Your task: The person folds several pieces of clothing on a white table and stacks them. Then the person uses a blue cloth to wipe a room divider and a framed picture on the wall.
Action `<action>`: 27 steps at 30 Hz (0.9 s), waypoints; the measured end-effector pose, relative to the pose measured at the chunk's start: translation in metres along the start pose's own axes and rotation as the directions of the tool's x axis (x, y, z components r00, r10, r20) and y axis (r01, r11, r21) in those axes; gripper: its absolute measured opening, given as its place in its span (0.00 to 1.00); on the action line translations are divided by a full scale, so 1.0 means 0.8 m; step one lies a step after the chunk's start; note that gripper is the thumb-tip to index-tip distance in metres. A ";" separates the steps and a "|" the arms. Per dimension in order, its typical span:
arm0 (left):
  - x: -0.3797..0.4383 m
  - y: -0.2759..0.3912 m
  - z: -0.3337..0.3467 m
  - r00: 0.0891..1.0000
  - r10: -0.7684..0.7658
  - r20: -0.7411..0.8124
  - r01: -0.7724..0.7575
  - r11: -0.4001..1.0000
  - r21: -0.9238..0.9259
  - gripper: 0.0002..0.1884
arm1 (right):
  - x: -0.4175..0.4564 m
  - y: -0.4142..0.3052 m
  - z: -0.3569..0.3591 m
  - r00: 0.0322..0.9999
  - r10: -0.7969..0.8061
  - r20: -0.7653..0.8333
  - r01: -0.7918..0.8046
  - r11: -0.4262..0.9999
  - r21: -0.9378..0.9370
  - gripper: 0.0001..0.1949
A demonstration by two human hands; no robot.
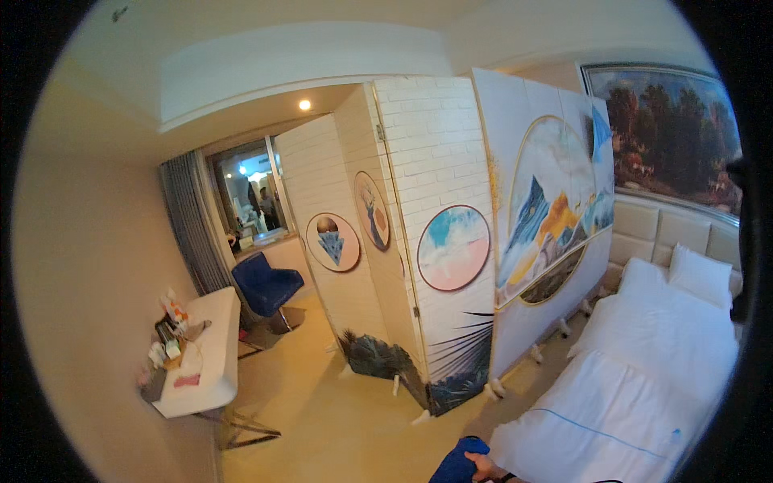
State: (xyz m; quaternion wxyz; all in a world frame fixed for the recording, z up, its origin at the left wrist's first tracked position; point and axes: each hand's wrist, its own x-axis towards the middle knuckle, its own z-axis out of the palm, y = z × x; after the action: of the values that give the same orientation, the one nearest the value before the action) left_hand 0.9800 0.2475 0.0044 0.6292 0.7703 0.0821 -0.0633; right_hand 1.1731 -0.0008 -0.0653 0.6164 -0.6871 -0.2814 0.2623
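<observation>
At the bottom edge, my right hand (481,467) is closed on a blue cloth (457,461), whose lower part runs out of the picture. A dark band shows at the wrist. The hand is just left of the near corner of a bed with white bedding (610,398), which has a thin blue line across it. My left hand is out of view. Ahead stands a folding screen (450,145) with a brick pattern and round pictures, on small white feet.
A white desk (217,338) with several small items stands along the left wall. Behind it are a blue chair (266,284), a grey curtain (193,223) and a window (250,193). A white pillow (700,275) lies by the padded headboard (631,223), below a framed painting (670,139).
</observation>
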 end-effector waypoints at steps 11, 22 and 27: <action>0.267 0.123 -0.106 0.899 0.357 -0.254 -0.192 0.842 0.504 0.10 | 0.285 -0.029 -0.124 0.937 0.122 -0.326 0.004 0.933 0.360 0.34; 0.512 0.349 -0.199 0.687 0.636 -0.352 -0.386 0.730 0.565 0.14 | 0.508 -0.470 -0.194 0.667 -0.214 -0.714 0.343 0.939 0.039 0.16; 0.609 0.439 -0.227 0.429 0.879 -0.208 -0.568 0.442 0.694 0.21 | 0.626 -0.543 -0.208 0.363 -0.874 -0.325 0.252 0.427 -0.869 0.13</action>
State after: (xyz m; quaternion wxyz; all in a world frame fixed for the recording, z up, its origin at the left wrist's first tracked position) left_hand 1.5283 0.3802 0.2797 0.2982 0.8433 -0.1210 0.4305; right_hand 1.6156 0.2743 0.3774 0.4133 -0.7376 -0.3120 -0.4334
